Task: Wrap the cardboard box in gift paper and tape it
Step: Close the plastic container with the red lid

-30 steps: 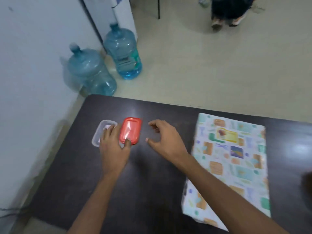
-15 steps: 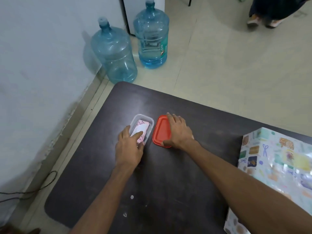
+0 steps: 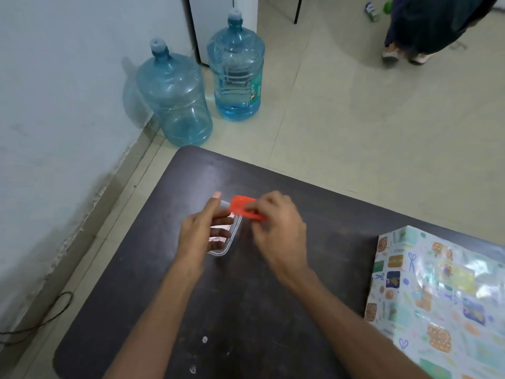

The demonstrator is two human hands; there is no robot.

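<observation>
Above the table (image 3: pixel 246 324), left hand (image 3: pixel 196 236) holds tub (image 3: pixel 231 239); right hand (image 3: pixel 276 228) has lifted lid (image 3: pixel 240 206).

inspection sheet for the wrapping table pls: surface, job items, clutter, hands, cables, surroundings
Surface: dark table, scuffed.
Job's things: wrapped box in patterned gift paper, at the table's right side; no tape identifiable.
Clutter: clear container with pinkish contents, its red lid off; small pale scraps near the front edge.
Hands: left hand grips the clear container; right hand pinches the red lid by the container's far end, motion-blurred.
Cables: dark cable on the floor by the wall, left of the table.
Surroundings: near water jug and far water jug on the floor beyond the table; a person standing at top right.
</observation>
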